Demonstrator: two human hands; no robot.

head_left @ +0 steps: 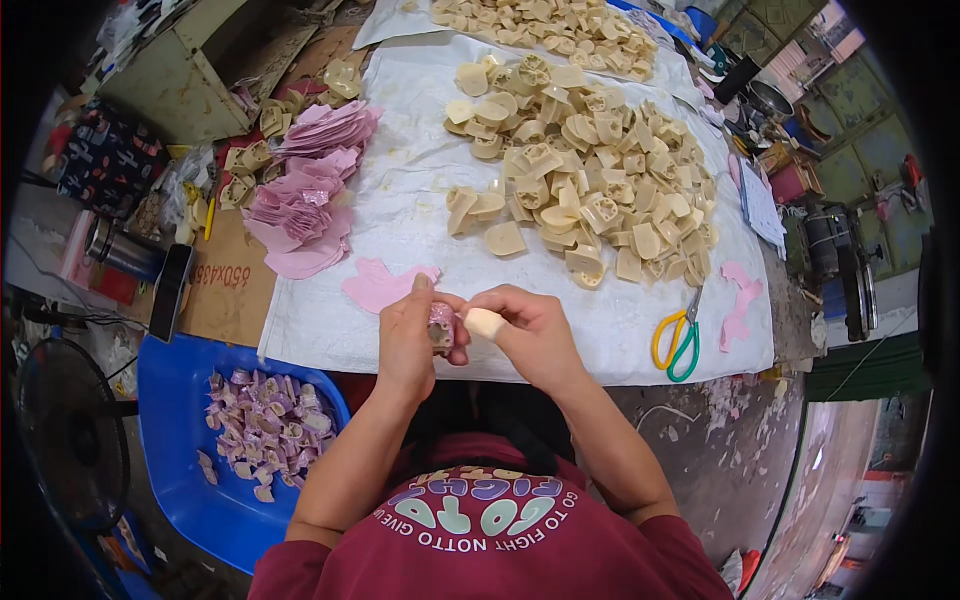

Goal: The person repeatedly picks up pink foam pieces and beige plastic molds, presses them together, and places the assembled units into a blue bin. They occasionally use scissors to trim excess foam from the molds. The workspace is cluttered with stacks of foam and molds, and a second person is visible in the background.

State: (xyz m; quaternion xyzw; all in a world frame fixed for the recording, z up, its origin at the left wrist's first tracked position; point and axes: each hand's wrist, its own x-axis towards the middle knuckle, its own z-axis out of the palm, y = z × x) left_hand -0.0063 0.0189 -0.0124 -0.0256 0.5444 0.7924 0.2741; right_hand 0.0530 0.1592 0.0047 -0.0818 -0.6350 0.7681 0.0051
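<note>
Close to the table's front edge, my left hand (407, 335) is closed around a small shoe heel (441, 328) with a glittery pink cover. My right hand (530, 330) is beside it, fingers curled together and their tips near the heel's right side. A cream-coloured wrap (485, 322) covers its thumb. Whatever the right fingertips pinch is hidden. Just beyond my left hand lies a cut pink sheet piece (375, 285). A large heap of bare beige heels (600, 170) is spread out ahead, and stacked pink cut pieces (310, 190) are at the left.
Scissors (678, 335) with yellow and green handles lie at the right, beside a pink scrap (740, 305). A blue tub (180, 480) of pink-covered heels (270, 425) stands below left. The phone (172, 292) and fan (75, 435) are further left. More heels (560, 30) lie at the back.
</note>
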